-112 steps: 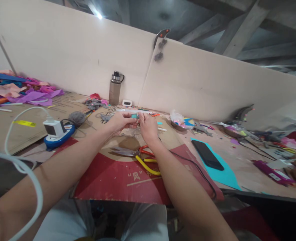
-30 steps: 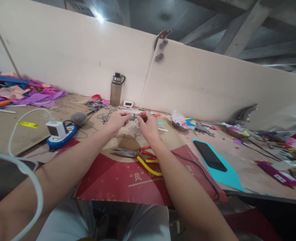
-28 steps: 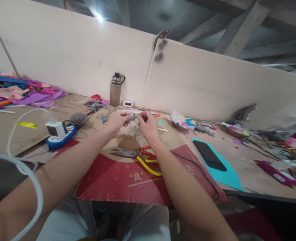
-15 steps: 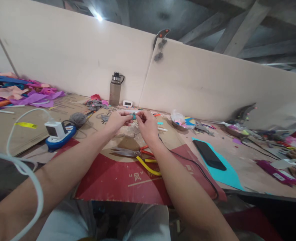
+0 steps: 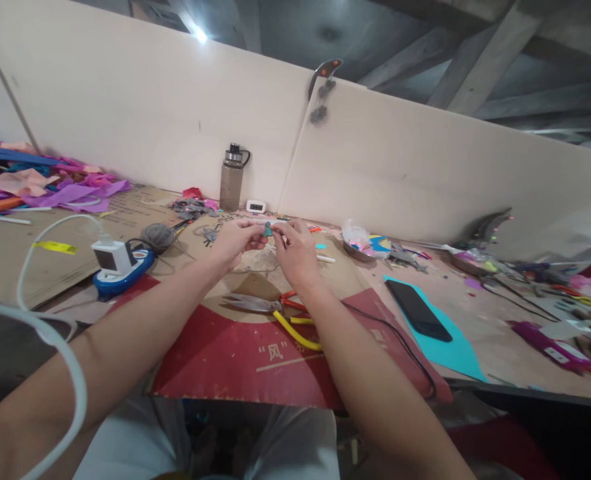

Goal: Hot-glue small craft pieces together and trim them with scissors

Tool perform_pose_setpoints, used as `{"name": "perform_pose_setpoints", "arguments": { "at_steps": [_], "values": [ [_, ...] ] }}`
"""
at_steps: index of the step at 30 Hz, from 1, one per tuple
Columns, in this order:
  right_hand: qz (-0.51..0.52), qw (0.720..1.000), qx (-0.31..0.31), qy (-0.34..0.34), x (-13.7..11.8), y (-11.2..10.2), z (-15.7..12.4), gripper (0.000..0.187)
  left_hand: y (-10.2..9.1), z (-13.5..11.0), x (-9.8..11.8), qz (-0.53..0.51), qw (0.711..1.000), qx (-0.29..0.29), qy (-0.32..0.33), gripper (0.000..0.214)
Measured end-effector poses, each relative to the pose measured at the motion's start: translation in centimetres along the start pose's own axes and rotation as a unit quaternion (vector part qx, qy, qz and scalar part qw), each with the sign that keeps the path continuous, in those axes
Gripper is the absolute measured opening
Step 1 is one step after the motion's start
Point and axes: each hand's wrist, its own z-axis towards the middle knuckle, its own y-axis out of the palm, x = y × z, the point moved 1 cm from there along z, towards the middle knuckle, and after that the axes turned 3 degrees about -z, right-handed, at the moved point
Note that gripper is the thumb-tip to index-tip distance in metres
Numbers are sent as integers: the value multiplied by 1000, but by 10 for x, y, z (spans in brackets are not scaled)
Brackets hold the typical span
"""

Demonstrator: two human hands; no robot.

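Note:
My left hand [image 5: 236, 240] and my right hand [image 5: 295, 248] meet above the middle of the bench, fingers pinched together on a small teal piece [image 5: 267, 230] held between them. The piece is too small to make out in detail. Just in front of my wrists lie large shears [image 5: 250, 303] with yellow and red handles [image 5: 295, 327] on a red and brown cardboard sheet [image 5: 235, 360].
A grey water bottle [image 5: 231, 179] stands by the back board. A blue power strip with a white charger [image 5: 118, 263] and white cable lie left. A black phone [image 5: 418, 309] rests on teal paper [image 5: 450, 350]. Purple and pink scraps [image 5: 50, 187] pile far left; tools clutter the right.
Both hands stay pinched on the small teal piece, turning it slightly; my right fingers have shifted a little on it. Nothing else on the bench has moved.

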Motion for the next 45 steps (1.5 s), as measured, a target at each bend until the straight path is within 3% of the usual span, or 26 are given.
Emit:
{"name": "perform_pose_setpoints", "arguments": {
  "at_steps": [10, 17, 27, 32, 38, 45],
  "values": [
    [6, 999, 11, 36, -2, -2, 2, 12, 0, 0, -3, 25, 999, -9, 17, 13],
    [12, 999, 8, 39, -3, 2, 1, 18, -1, 1, -5, 78, 995, 13, 65, 17],
    [41, 993, -23, 107, -3, 4, 1, 32, 2, 4, -10, 46, 994, -17, 98, 13],
    [98, 986, 7, 135, -8, 5, 0, 18, 2, 0, -7, 53, 994, 6, 100, 15],
    [97, 988, 14, 117, -11, 4, -1, 8, 4, -3, -3, 36, 994, 20, 106, 10],
    [120, 984, -7, 128, -11, 4, 1, 21, 5, -1, -7, 10, 996, -10, 88, 17]
  ]
}}
